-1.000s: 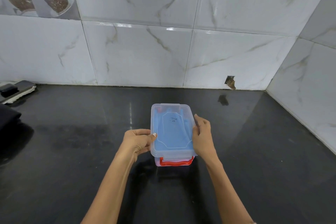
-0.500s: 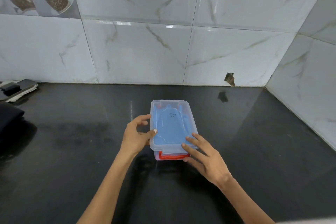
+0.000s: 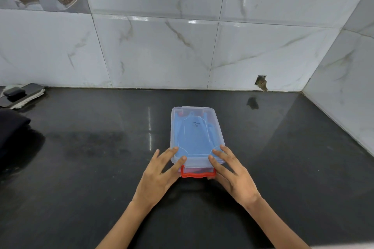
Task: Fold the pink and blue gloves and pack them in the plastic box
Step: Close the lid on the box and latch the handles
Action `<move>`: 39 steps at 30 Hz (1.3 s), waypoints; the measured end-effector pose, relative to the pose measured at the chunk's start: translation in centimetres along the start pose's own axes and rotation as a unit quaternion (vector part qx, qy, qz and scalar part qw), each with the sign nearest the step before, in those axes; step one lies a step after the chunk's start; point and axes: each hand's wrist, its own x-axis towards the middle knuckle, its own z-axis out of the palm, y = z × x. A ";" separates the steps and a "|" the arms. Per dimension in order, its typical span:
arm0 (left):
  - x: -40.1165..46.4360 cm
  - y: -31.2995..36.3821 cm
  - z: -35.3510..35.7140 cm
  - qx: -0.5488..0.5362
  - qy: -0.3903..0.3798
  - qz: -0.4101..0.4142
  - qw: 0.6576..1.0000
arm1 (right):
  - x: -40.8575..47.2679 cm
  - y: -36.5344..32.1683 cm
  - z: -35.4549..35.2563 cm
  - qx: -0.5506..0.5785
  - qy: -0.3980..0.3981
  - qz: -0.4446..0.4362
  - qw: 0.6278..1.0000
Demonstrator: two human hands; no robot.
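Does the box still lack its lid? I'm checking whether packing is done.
No, the clear lid sits on the box, with both hands on its near edge.

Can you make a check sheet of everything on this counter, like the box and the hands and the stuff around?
Surface: black counter, glossy, some smudges.
Job's things: plastic box with lid on; blue glove shows through the lid; red latch at the near end. Pink glove: cannot tell.
Clutter: dark cloth and phone at far left.
Hands: left hand and right hand, fingers spread on the lid's near corners.
Cables: nothing seen.
Surroundings: marble tile wall, with a hole near the corner.
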 end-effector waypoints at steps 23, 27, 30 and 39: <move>-0.8 2.2 -3.9 -0.214 0.041 -0.250 0.943 | 1.9 -5.9 0.5 0.342 0.026 0.267 0.900; -0.8 2.5 -4.3 -0.234 0.045 -0.266 0.934 | 2.1 -5.9 0.5 0.351 0.032 0.274 0.895; -0.4 2.7 -4.5 -0.242 0.063 -0.279 0.927 | 2.4 -6.0 0.6 0.367 0.055 0.288 0.883; -0.4 2.7 -4.2 -0.237 0.080 -0.280 0.927 | 3.1 -6.2 0.0 0.401 0.051 0.329 0.854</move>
